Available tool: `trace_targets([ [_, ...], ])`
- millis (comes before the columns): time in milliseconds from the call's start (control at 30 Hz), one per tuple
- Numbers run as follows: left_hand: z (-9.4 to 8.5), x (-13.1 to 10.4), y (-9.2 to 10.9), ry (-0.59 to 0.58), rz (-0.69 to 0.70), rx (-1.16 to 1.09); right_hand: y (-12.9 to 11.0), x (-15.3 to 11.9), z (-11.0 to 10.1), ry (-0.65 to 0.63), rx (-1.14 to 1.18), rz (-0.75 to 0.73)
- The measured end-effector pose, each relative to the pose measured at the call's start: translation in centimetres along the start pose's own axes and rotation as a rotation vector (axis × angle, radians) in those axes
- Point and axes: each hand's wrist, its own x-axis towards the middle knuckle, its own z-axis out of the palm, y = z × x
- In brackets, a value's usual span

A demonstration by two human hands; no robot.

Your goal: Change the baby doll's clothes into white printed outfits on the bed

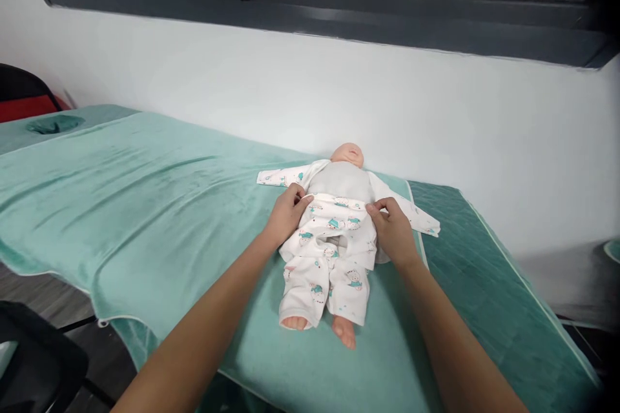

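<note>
Grip, paired: left hand and right hand, each with thumb and forefinger drawn together in a narrow pinch on the trousers, one at either end of the waistband. Remaining fingers curled in; how much cloth lies between the tips, cannot tell.

Trousers: white, with a small green-and-brown figure print; on the lower body of a doll, between the two hands. Waistband runs crosswise from hand to hand, at the lower edge of the pale grey torso. Legs of the garment extend from the grip toward the wearer of the camera; an opening shows at the crotch. Neither hand is clearly nearer; each has its own side.

Doll: one, long axis running away from the viewer, head at the far end near the wall, feet at the near end, bare toes showing below both cuffs. Position of the body: between the forearms, beyond the wrists at the head end.

Top: white, printed to match, lying open at the chest, sleeves spread outward to left and right.

Support: light green cover under the doll; darker green quilted cloth to the right.
</note>
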Motion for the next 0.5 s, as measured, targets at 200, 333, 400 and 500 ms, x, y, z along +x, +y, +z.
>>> trace_targets([
  [200, 0.7, -0.4, -1.5, 0.002, -0.024, -0.003, 1.3, -1.3, 0.5, -0.042, 0.066, 0.012],
  [333, 0.3, -0.8, -1.3, -0.049, -0.063, -0.054, 1.9, -1.2, -0.5, -0.18, 0.059, -0.02],
  [400, 0.0, -0.9, -1.2, -0.079, -0.086, -0.076, 2.3, -1.1, -1.0, -0.267, 0.117, 0.016],
  [500, -0.5, -0.9, -1.1, -0.126, -0.103, -0.12, 2.9, -1.0, -1.7, -0.394, 0.239, 0.1],
])
